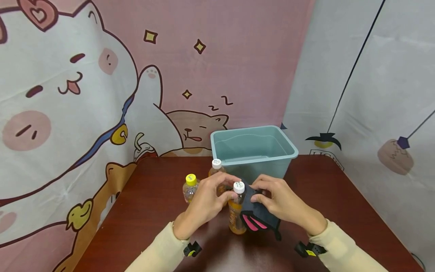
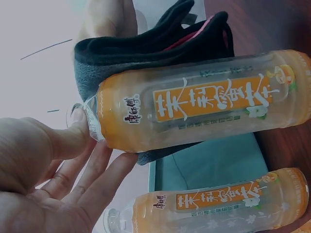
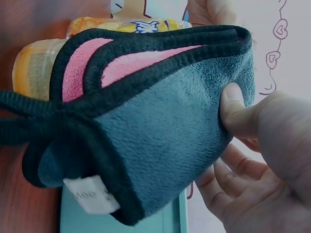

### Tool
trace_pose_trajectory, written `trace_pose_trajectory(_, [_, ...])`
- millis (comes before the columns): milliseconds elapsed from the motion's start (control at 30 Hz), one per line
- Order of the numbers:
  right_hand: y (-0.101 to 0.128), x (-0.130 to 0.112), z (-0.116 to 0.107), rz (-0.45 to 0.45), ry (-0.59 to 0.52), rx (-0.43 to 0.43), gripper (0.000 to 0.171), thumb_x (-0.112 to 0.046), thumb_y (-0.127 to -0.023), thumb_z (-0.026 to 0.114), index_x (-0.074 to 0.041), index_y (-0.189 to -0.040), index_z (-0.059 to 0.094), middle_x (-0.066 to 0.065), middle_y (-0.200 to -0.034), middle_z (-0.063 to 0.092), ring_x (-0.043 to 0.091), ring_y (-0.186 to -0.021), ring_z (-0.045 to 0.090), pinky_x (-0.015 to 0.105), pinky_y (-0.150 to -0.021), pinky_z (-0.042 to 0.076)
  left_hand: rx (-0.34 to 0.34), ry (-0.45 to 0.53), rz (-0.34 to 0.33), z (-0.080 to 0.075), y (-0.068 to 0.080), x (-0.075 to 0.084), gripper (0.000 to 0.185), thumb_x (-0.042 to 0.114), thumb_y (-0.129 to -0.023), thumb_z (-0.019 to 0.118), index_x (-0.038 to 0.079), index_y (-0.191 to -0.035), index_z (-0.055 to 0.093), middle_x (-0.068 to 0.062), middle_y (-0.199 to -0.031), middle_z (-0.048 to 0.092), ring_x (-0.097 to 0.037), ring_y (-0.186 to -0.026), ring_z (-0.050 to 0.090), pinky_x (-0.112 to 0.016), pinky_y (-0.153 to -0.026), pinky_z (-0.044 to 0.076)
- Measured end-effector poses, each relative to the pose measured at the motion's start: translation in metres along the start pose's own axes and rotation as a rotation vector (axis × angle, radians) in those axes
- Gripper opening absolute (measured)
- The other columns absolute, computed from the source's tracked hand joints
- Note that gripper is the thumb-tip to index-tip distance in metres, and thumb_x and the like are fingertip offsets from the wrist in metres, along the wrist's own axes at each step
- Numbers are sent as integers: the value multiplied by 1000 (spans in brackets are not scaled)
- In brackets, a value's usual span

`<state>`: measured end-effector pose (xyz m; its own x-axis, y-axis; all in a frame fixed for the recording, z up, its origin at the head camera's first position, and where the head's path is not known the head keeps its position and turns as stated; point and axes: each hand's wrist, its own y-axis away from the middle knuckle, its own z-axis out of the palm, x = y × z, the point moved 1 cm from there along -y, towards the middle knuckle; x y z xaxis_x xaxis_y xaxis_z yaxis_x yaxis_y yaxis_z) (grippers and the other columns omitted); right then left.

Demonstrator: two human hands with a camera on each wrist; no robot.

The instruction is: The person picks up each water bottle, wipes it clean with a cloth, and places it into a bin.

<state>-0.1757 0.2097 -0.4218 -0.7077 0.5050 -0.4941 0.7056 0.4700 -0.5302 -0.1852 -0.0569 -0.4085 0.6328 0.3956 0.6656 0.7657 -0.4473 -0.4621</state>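
With thumb and fingers, my left hand [image 1: 209, 194] pinches the neck of an upright tea bottle [image 1: 235, 217] just below its white cap. The left wrist view shows the bottle's orange label [image 2: 214, 99]. My right hand [image 1: 282, 198] pinches the upper edge of a folded grey cloth [image 1: 259, 213] with black trim and pink lining. In the head view this cloth lies against the bottle's right side. A white tag [image 3: 91, 195] and a black loop hang from it in the right wrist view.
Behind my left hand stand a second white-capped tea bottle [image 1: 216, 166] and a yellow-capped bottle [image 1: 191, 183]. A light blue plastic bin [image 1: 261, 170] sits at the back of the dark red table [image 1: 146, 211]. Cartoon-printed cloth [image 1: 251, 68] hangs behind it.
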Motion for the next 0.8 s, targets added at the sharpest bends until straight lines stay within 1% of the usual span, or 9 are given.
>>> trace_pose_trajectory(167, [4, 8, 2, -11, 9, -26, 23, -1, -95, 95, -17, -109, 86, -10, -105, 77, -2, -86, 65, 23, -72, 60, 7, 2, 18, 0, 1, -1, 39, 10, -99, 91, 18, -135, 82, 2, -126, 85, -16, -120, 82, -49, -103, 70])
trace_pose_trajectory(333, [12, 17, 6, 9, 23, -97, 24, -2, -95, 95, -19, -109, 85, -12, -106, 77, -3, -91, 69, 23, -75, 62, 2, -5, 43, 1, 2, -1, 41, 10, -98, 92, 17, -136, 80, 1, -126, 84, -16, -118, 82, -50, -105, 70])
trace_pose_trajectory(433, [15, 22, 12, 3, 47, -136, 21, -3, -96, 95, -18, -107, 84, -11, -104, 76, -3, -89, 67, 22, -73, 62, -2, -8, 57, 2, 2, -2, 41, 9, -98, 92, 16, -136, 79, 1, -126, 84, -16, -117, 82, -50, -105, 69])
trace_pose_trajectory(533, [16, 25, 18, 7, 57, -175, 17, -6, -98, 94, -16, -106, 83, -9, -103, 75, -4, -88, 66, 22, -72, 61, -1, -11, 67, 2, 2, -1, 42, 9, -98, 91, 16, -137, 78, 1, -127, 83, -15, -116, 82, -48, -105, 69])
trace_pose_trajectory(667, [17, 29, 26, 50, 44, -242, 13, -7, -100, 93, -14, -104, 84, -8, -102, 74, -4, -86, 64, 20, -70, 58, -3, -13, 77, 1, 3, -1, 42, 8, -99, 90, 15, -138, 77, 0, -128, 83, -16, -116, 82, -46, -104, 69])
trace_pose_trajectory(800, [19, 35, 36, 73, 54, -310, 15, -6, -98, 93, -15, -101, 83, -7, -100, 72, -4, -85, 61, 20, -69, 57, -8, -27, 94, 1, 3, -1, 45, 8, -101, 88, 16, -143, 75, -1, -131, 82, -17, -119, 82, -47, -104, 69])
